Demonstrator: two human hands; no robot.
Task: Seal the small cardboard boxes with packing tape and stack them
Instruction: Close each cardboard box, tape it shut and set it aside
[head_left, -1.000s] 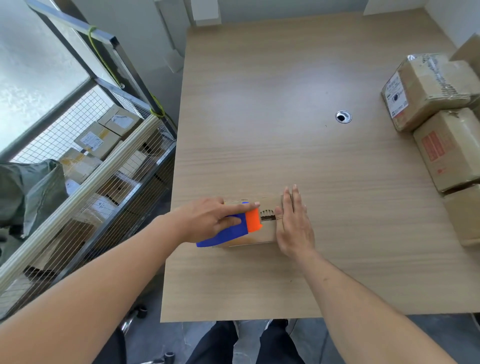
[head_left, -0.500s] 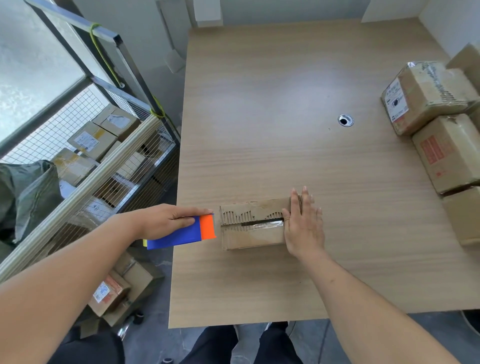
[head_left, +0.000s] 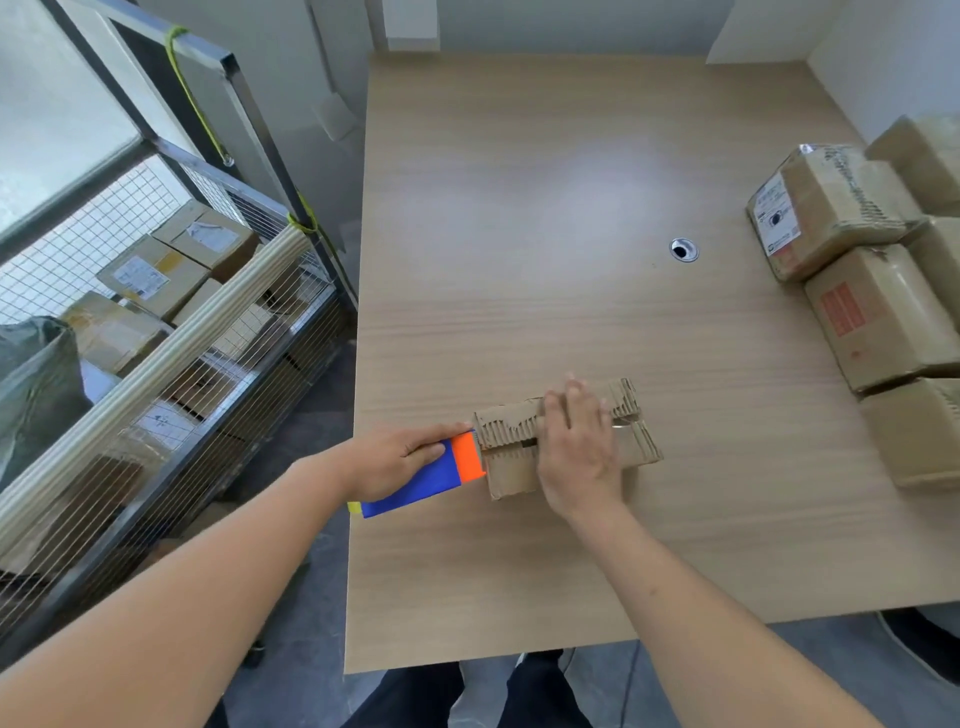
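Observation:
A small worn cardboard box (head_left: 636, 441) lies on the wooden table (head_left: 519, 234), near its front left part. My right hand (head_left: 576, 452) presses flat on the box's top with straight fingers, covering the middle of the seam. My left hand (head_left: 400, 457) grips a blue and orange tape dispenser (head_left: 431, 475), whose orange end touches the box's left edge. A strip of clear tape shows along the seam to the right of my right hand.
Several taped cardboard boxes (head_left: 878, 312) are stacked along the table's right edge. A round cable hole (head_left: 683, 250) sits in the table. A wire-mesh cart (head_left: 156, 338) with more boxes stands left of the table, close to my left arm.
My right hand slid left from the box's right end onto its middle. The dispenser came back right against the box's left edge after pulling away. The box turned slightly.

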